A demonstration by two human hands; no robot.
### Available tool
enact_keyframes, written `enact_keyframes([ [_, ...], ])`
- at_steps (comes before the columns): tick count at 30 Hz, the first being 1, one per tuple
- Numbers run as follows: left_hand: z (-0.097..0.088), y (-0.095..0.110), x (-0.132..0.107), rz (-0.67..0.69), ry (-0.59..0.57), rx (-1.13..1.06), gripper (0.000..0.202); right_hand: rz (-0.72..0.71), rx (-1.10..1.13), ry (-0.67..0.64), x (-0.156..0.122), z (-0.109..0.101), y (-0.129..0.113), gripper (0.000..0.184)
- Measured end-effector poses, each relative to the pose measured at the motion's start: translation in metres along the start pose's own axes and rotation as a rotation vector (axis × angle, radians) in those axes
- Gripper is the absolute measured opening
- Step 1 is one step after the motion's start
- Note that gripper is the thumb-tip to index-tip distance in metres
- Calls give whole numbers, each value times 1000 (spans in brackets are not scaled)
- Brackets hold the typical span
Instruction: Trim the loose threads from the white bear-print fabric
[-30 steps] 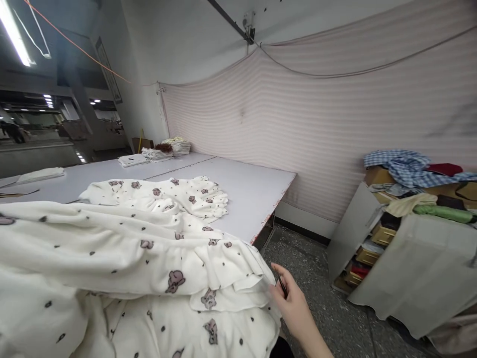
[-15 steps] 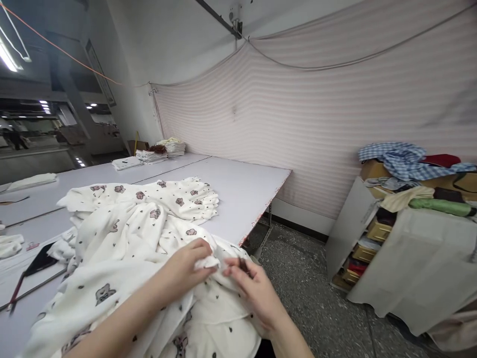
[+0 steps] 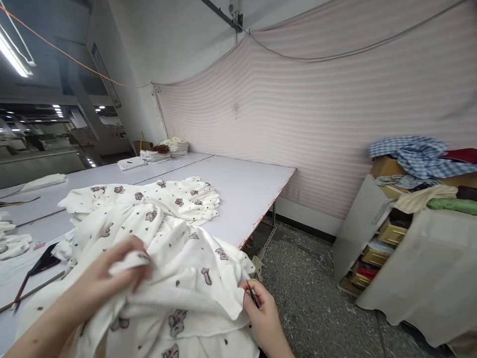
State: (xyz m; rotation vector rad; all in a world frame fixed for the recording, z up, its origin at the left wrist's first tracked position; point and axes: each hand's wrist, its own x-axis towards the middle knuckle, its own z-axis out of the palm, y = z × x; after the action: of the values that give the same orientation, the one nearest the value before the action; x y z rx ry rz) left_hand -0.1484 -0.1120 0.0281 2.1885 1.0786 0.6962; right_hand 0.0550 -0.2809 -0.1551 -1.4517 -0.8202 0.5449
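Observation:
A white garment [image 3: 194, 258] with small grey-pink animal prints and dark specks lies heaped over the near part of the table, its gathered edge spread toward the middle. My left hand [image 3: 119, 268], slightly blurred, is closed on a fold of it. At the lower right, my right hand [image 3: 264, 311] pinches the garment's edge between thumb and fingers. A thin dark pointed tool [image 3: 252, 294] also sits in that hand; most of it is hidden, so its kind cannot be made out. Between both hands the cloth hangs in loose folds.
The pale table [image 3: 246, 184] ends at a worn right edge. Folded white cloth stacks [image 3: 175, 147] stand at its far end. A black item [image 3: 44, 258] and papers lie at left. A cloth-covered shelf unit [image 3: 372, 238] with drawers and fabrics stands right, beyond the speckled floor [image 3: 301, 278].
My left hand has moved left and toward me with cloth in it. My right hand has shifted slightly right and down, so the hands are farther apart and the garment is spread between them.

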Motion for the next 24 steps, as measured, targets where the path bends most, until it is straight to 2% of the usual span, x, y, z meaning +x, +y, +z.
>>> enact_keyframes([
  [3,24,7,-18,23,-444,342,44,68,216,-15,2,2,-15,18],
  [4,37,11,-24,50,-522,425,48,92,288,-22,1,3,-18,19],
  [5,52,15,-31,102,-548,485,53,116,355,-28,0,5,-20,20],
  [7,83,18,-42,212,-523,554,62,161,443,-25,-4,10,-20,22],
  [9,108,16,-50,297,-466,595,40,172,441,1,-8,14,-19,24],
  [11,123,8,-53,367,-375,566,14,133,339,54,-10,15,-20,27],
  [14,126,-7,-53,445,-261,381,14,16,71,159,-10,7,-28,25],
  [18,118,-15,-49,454,-223,203,13,-185,-228,226,-16,-3,-37,17],
  [21,116,-13,-47,440,-231,130,21,-279,-238,171,-26,1,-35,22],
  [24,116,-8,-46,387,-249,82,21,-279,-258,82,-31,9,-29,31],
])
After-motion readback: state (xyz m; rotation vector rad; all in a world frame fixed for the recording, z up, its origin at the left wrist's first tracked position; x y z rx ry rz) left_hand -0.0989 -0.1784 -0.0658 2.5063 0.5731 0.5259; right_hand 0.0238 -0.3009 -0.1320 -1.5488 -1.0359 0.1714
